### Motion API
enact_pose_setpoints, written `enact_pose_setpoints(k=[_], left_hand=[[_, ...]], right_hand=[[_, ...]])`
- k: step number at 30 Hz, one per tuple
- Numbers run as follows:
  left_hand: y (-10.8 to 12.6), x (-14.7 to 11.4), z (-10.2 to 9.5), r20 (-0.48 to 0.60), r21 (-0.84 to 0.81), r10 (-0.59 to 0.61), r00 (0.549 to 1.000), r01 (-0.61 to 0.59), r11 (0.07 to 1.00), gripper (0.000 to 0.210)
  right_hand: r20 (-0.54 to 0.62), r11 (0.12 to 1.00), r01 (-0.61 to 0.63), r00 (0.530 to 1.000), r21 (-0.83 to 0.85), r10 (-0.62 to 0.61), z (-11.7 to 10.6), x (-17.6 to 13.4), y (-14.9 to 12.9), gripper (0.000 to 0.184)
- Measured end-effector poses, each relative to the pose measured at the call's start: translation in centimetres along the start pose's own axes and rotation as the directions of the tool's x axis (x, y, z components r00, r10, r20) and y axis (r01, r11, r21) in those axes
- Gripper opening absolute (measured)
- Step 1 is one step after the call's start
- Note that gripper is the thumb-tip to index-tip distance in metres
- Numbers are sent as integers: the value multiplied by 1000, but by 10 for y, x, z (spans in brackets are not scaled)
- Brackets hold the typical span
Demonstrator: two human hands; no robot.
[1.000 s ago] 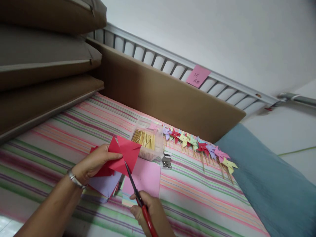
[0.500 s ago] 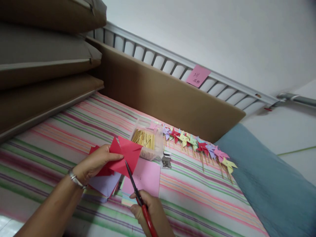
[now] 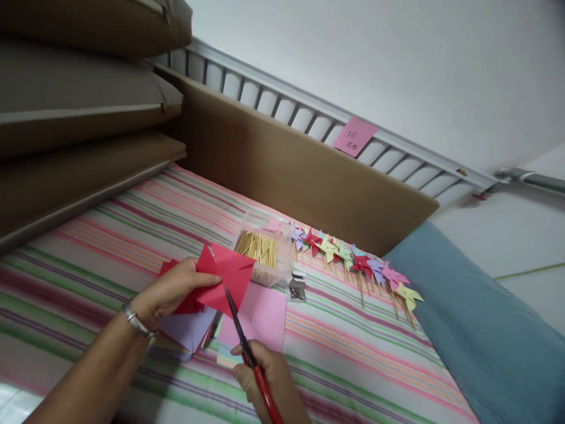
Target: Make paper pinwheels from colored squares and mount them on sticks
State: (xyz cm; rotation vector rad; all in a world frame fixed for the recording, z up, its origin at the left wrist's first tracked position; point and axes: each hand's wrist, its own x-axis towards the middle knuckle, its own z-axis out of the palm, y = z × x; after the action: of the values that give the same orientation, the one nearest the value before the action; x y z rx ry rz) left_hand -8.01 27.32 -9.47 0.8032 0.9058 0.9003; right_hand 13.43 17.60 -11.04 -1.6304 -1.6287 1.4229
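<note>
My left hand (image 3: 180,287) pinches a red paper square (image 3: 236,272) near its middle, thumb on top. Slits run into the sheet from its upper corners. My right hand (image 3: 269,377) is closed round the red handles of a pair of scissors (image 3: 242,337), whose dark blades reach up to the lower part of the sheet, close to the left thumb. Below the left hand lie more red sheets (image 3: 170,268) and a fanned pile of lilac paper (image 3: 189,331). A stack of pink paper (image 3: 267,315) lies under the scissors.
A clear plastic box (image 3: 282,259) holds many thin wooden sticks (image 3: 260,247). Beside it sits a small box of metal bits (image 3: 297,290). A row of paper pinwheels (image 3: 362,265) lies along the back. Stacked cushioned panels (image 3: 88,129) stand left; a brown board (image 3: 282,159) stands behind.
Almost nothing differs. The red paper, both hands and the scissors stay in nearly the same place; the view has shifted very slightly.
</note>
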Motion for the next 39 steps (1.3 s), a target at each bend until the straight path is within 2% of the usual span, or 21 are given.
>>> enact_pose_setpoints(k=[12,17,20,23,25,27,29,32,34,39], left_hand=[[2,-3,4,-12,-1,18,1000,-18,1000,23],[8,-5,6,-139,2,-10,990,10,1000,19],[10,-7,1,-162,-23,36,986,-41,999,20],[9,-7,-3,-114,-23,18,993,-20,1000,20],[7,-7,-3,-68,5,-19,997,19,1000,19],[3,-6,1,-4,40,-38,999,38,998,19],[-2,-4,10,67,88,-61,996,55,995,19],[-13,0,27,160,189,-125,979,94,977,18],[-23,2,39,224,260,-168,960,107,960,16],[-44,7,54,313,335,-218,924,107,936,9]], right_hand=[[-14,998,25,1000,-50,-26,0,1,0,29],[-15,986,44,999,-163,-47,-3,-2,-5,25],[4,969,84,996,-234,-86,-12,-8,-4,31],[6,971,103,995,-215,-104,-24,-12,0,37],[-40,981,142,988,-133,-148,-31,-11,3,38],[-150,976,217,964,-30,-219,-35,-6,7,37],[-290,953,295,920,71,-263,-36,0,12,37],[-415,899,371,874,231,-254,-38,9,21,42],[-424,882,381,873,279,-243,-40,11,24,47],[-383,931,311,897,190,-221,-41,8,19,42]])
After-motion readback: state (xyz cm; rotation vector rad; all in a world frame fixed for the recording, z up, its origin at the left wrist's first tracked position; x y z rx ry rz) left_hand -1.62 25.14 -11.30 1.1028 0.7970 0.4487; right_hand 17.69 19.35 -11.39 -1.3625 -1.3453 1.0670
